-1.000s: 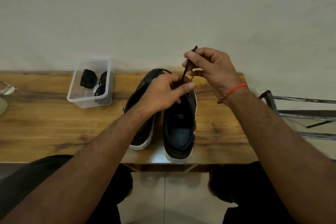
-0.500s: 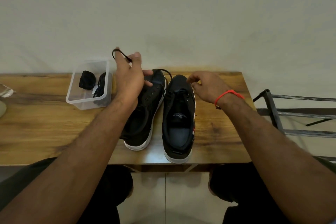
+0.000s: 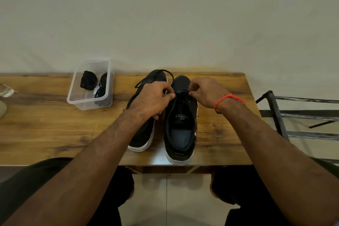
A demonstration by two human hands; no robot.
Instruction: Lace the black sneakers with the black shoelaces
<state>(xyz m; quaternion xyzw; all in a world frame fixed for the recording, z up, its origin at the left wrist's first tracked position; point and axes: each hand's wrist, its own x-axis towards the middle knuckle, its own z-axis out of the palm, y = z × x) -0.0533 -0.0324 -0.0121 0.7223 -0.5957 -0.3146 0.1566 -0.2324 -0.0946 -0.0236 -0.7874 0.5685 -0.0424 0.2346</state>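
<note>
The black shoelace was pinched by the left hand and right hand over the right sneaker. Both ends were best drawn evenly, so the lace sat flat.

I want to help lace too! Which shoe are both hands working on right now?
The right sneaker, the one nearer the table's edge. Both hands pinch its lace. The left sneaker sits partly under the left wrist.
</note>
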